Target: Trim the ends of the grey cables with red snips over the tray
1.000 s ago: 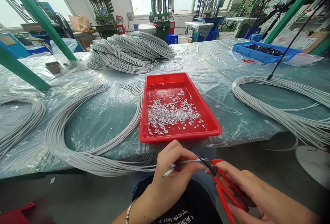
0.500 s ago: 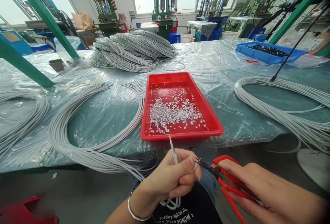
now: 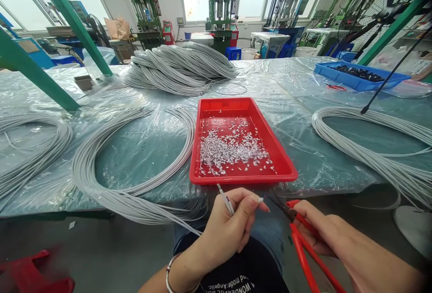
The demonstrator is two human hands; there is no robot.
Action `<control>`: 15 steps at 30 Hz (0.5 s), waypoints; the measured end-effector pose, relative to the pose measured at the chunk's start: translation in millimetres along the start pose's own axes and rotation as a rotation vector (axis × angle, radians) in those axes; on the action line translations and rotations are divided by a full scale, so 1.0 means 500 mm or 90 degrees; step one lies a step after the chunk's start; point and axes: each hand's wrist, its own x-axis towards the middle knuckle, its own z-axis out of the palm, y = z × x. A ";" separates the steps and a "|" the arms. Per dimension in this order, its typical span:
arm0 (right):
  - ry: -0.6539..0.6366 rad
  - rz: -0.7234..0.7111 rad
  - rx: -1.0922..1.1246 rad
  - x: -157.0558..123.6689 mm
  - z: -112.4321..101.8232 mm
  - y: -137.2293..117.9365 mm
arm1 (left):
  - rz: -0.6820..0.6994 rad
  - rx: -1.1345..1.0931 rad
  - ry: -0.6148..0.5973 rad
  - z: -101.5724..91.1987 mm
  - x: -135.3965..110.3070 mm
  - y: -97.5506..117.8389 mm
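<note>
My left hand (image 3: 229,227) is closed around a thin grey cable (image 3: 224,197), its cut end poking up just below the red tray's front edge. My right hand (image 3: 315,232) grips red-handled scissors (image 3: 300,239); their dark blades point left toward the cable end pinched at my left fingertips. The red tray (image 3: 202,140) sits on the table right in front, holding a heap of small silvery foil scraps (image 3: 231,149). The cable trails down-left from my left hand into a grey cable bundle (image 3: 111,189).
Looped grey cable bundles lie on the plastic-covered table at left (image 3: 30,149), right (image 3: 371,153) and in a pile at the back (image 3: 178,68). A blue tray (image 3: 361,79) sits back right. Green frame posts (image 3: 67,18) rise left. A red stool (image 3: 30,275) stands low left.
My left hand turned the cable from lying sideways to pointing upward, and both hands rose closer to the tray's front edge. The scissors' blades stay by the cable's end.
</note>
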 end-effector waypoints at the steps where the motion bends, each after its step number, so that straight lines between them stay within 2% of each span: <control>1: -0.012 0.011 -0.017 0.006 -0.001 -0.007 | -0.002 0.013 0.008 0.003 -0.002 0.001; 4: -0.054 0.047 -0.015 0.031 -0.012 -0.051 | -0.012 0.045 0.021 0.010 -0.006 0.001; 8: -0.076 0.152 -0.011 0.058 -0.024 -0.115 | -0.011 0.079 0.032 0.007 -0.007 -0.008; 11: -0.067 0.189 0.005 0.068 -0.021 -0.124 | 0.044 0.151 0.038 -0.001 -0.007 -0.014; 13: 0.002 0.170 0.094 0.076 -0.018 -0.108 | 0.090 0.182 0.038 -0.005 -0.008 -0.014; 15: 0.132 0.137 0.241 0.085 -0.019 -0.087 | 0.099 0.163 0.035 -0.004 -0.008 -0.009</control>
